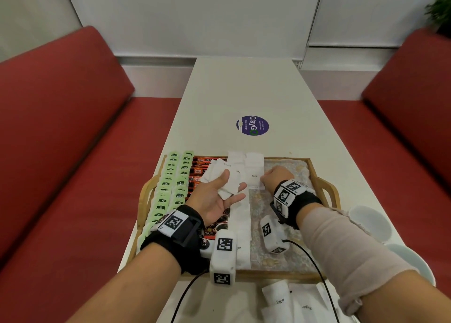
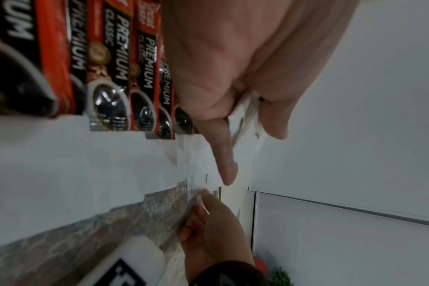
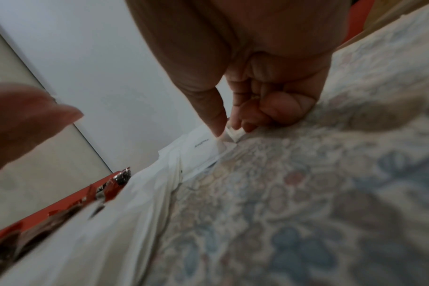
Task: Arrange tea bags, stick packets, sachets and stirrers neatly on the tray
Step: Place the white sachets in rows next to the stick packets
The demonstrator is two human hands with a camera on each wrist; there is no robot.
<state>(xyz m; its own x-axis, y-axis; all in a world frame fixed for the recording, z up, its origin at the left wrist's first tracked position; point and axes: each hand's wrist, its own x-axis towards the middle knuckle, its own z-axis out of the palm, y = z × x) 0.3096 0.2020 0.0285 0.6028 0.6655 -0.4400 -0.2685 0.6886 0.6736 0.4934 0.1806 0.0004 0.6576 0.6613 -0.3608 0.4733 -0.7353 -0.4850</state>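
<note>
A wooden tray [image 1: 319,176] lined with patterned cloth holds rows of green tea bags [image 1: 168,183], red-and-black coffee stick packets [image 1: 200,170] and a column of white sugar sachets [image 1: 240,227]. My left hand [image 1: 219,193] hovers palm up over the sticks and grips a fan of several white sugar sachets [image 1: 228,178] between thumb and fingers. My right hand [image 1: 275,176] pinches the corner of one sugar sachet [image 1: 255,176] lying at the far end of the white column. In the right wrist view, the right fingertips [image 3: 219,131] pinch that sachet [image 3: 203,152] against the cloth. No stirrers are in view.
More loose sugar sachets [image 1: 288,303] lie on the white table in front of the tray. Two white cups [image 1: 368,222] stand at the right table edge. A round purple sticker [image 1: 252,125] is on the table beyond the tray. Red benches flank the table.
</note>
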